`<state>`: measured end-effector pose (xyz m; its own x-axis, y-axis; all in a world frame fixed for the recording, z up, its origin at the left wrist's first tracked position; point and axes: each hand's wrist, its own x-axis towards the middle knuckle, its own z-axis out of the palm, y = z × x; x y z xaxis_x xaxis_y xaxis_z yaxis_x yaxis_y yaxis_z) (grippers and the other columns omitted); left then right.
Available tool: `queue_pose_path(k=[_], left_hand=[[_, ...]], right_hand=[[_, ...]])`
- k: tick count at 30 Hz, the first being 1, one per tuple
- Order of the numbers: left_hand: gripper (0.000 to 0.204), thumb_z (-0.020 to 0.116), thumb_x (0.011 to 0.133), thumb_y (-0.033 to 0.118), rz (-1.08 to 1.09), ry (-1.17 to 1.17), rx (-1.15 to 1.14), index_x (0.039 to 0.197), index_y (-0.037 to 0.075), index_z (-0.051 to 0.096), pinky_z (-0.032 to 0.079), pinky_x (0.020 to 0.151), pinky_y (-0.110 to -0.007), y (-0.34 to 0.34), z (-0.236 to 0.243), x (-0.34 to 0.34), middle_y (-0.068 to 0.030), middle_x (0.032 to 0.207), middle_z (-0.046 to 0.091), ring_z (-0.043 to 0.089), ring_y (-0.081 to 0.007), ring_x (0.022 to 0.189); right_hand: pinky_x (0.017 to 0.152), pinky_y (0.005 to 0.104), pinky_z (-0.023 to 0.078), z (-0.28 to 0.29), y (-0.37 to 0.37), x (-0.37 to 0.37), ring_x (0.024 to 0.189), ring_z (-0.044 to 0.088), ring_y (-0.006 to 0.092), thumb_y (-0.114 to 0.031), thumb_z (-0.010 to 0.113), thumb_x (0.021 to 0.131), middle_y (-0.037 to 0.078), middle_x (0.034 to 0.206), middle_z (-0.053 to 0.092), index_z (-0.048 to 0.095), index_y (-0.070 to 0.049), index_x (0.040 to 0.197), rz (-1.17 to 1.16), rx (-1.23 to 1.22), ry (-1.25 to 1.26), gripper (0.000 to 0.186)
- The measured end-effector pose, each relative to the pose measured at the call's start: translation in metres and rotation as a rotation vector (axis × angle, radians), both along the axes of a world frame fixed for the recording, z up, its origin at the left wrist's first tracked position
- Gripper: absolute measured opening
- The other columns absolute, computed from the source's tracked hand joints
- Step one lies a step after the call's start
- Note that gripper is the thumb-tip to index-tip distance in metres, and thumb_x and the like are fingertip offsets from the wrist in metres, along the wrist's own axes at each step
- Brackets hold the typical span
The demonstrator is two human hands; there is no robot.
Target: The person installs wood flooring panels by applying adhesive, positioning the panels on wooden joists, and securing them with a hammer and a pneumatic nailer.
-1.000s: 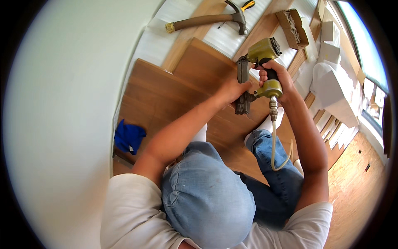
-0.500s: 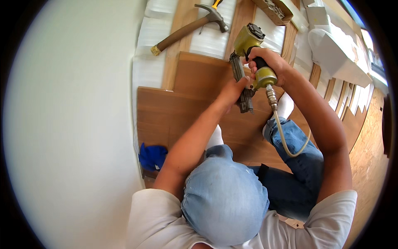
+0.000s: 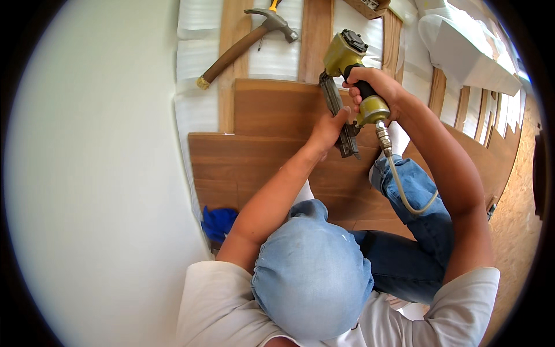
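Observation:
A yellow-green pneumatic nail gun (image 3: 339, 59) with a black magazine is held above the brown floorboards (image 3: 269, 107). My right hand (image 3: 377, 88) is wrapped round its black grip. My left hand (image 3: 329, 130) is closed about the lower part of the magazine, the thumb lying on top; its other fingers are mostly hidden. A pale air hose (image 3: 400, 194) hangs from the metal coupling at the handle's end and loops over my jeans. Beyond the boards, a claw hammer (image 3: 243, 49) with a brown handle lies across a wooden batten (image 3: 232, 107).
A white wall (image 3: 98, 162) runs along the left. Several battens lie over white foam sheet (image 3: 193, 63). A blue cloth (image 3: 218, 223) lies near the wall. At the far right are an open carton (image 3: 367, 8) and white packaging (image 3: 465, 55); below them shows a chipboard surface (image 3: 511, 237).
The view has shifted a little, so the hammer and battens appear farther left and the carton is mostly cut off. Both hands keep their hold on the nail gun.

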<state>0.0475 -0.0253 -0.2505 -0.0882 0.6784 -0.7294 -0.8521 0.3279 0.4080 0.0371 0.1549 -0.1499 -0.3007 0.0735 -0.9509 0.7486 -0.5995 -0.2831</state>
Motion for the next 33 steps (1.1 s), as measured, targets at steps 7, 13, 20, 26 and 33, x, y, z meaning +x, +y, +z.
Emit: queue_pose_path(k=[7, 13, 20, 26, 33], left_hand=[[0.040, 0.054, 0.103, 0.046, -0.203, -0.063, -0.024, 0.109, 0.006, 0.062, 0.046, 0.048, -0.030, 0.015, 0.007, 0.007, -0.0033, 0.075, 0.064, 0.064, -0.0111, 0.064], [0.036, 0.055, 0.103, 0.039, -0.541, 0.955, 0.391, 0.096, 0.005, 0.065, 0.054, 0.063, -0.042, -0.059, -0.003, 0.086, -0.0158, 0.081, 0.069, 0.069, -0.0335, 0.073], [0.010, 0.070, 0.089, 0.016, -0.607, 1.229, 0.780, 0.085, 0.008, 0.065, 0.052, 0.063, -0.041, -0.130, -0.034, 0.088, -0.0084, 0.077, 0.062, 0.064, -0.0283, 0.073], [0.015, 0.069, 0.084, 0.008, -0.528, 1.334, 0.699, 0.076, 0.007, 0.057, 0.050, 0.058, -0.040, -0.122, -0.026, 0.084, -0.0084, 0.070, 0.053, 0.059, -0.0271, 0.066], [0.012, 0.069, 0.079, 0.003, -0.594, 1.335, 0.677, 0.077, 0.006, 0.057, 0.048, 0.056, -0.040, -0.123, -0.023, 0.082, -0.0083, 0.070, 0.051, 0.058, -0.0267, 0.065]], right_hand=[[0.054, 0.0311, 0.056, -0.008, 0.028, 0.024, 0.052, 0.057, 0.0138, -0.021, 0.061, 0.090, 0.003, 0.064, 0.055, 0.058, 0.001, 0.100, 0.046, 0.032, -0.092, 0.024], [0.053, 0.0297, 0.055, 0.018, 0.094, 0.097, 0.052, 0.058, 0.0143, -0.019, 0.062, 0.089, 0.003, 0.064, 0.056, 0.060, 0.002, 0.104, -0.006, 0.063, -0.149, 0.026], [0.054, 0.0315, 0.054, 0.018, 0.114, 0.113, 0.053, 0.059, 0.0151, -0.020, 0.063, 0.088, 0.003, 0.065, 0.058, 0.061, 0.000, 0.098, 0.087, 0.129, -0.187, 0.023], [0.053, 0.0293, 0.055, 0.023, 0.125, 0.122, 0.052, 0.054, 0.0088, -0.020, 0.059, 0.091, -0.002, 0.066, 0.053, 0.056, 0.006, 0.115, 0.110, 0.097, -0.172, 0.036], [0.057, 0.0325, 0.057, 0.022, 0.129, 0.136, 0.055, 0.056, 0.0128, -0.017, 0.061, 0.088, 0.001, 0.067, 0.056, 0.056, 0.001, 0.102, 0.091, 0.059, -0.138, 0.023]])
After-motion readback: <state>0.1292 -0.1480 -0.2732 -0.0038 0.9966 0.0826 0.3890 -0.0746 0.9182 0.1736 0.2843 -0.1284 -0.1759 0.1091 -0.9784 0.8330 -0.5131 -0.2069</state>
